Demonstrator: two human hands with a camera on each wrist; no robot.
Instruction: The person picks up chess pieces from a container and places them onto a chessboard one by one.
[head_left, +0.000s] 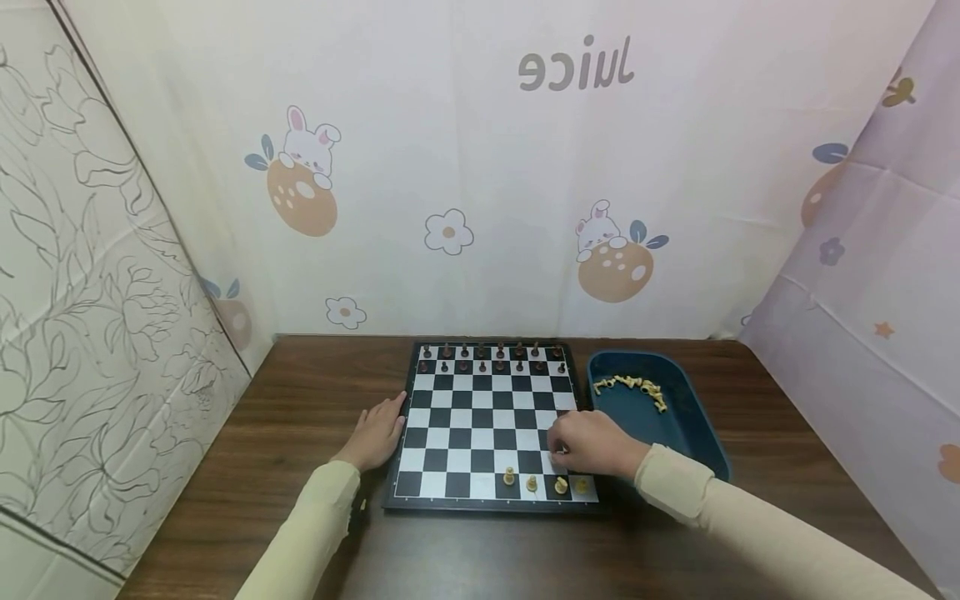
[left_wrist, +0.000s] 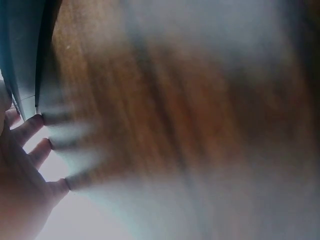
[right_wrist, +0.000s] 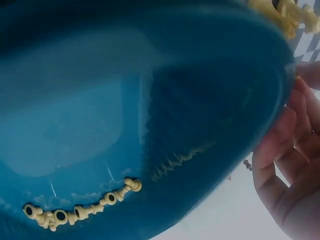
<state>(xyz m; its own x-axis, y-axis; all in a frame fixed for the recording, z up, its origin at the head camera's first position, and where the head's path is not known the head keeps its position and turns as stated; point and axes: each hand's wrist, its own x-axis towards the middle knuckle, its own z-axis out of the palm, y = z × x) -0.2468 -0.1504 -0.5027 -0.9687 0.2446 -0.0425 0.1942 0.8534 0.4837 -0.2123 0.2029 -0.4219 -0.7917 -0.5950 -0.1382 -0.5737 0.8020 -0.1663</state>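
A black-and-white chessboard (head_left: 461, 425) lies on the table, with dark red-brown chess pieces (head_left: 482, 367) in two rows at its far side. Several cream chess pieces (head_left: 532, 483) stand along the near row, toward the right. My right hand (head_left: 588, 443) is over the board's near right part, fingers curled and pinching a cream chess piece mostly hidden by them; a speck of yellow (right_wrist: 297, 76) shows at the fingertips in the right wrist view. My left hand (head_left: 377, 433) rests by the board's left edge, fingers extended, fingertips right at the frame.
Right of the board sits a blue tray (head_left: 708, 433), its wall close beside my right wrist. More cream pieces (head_left: 630, 382) lie in a curved line inside it. The brown wooden table (head_left: 315, 392) ends at a printed curtain (head_left: 450, 167) behind.
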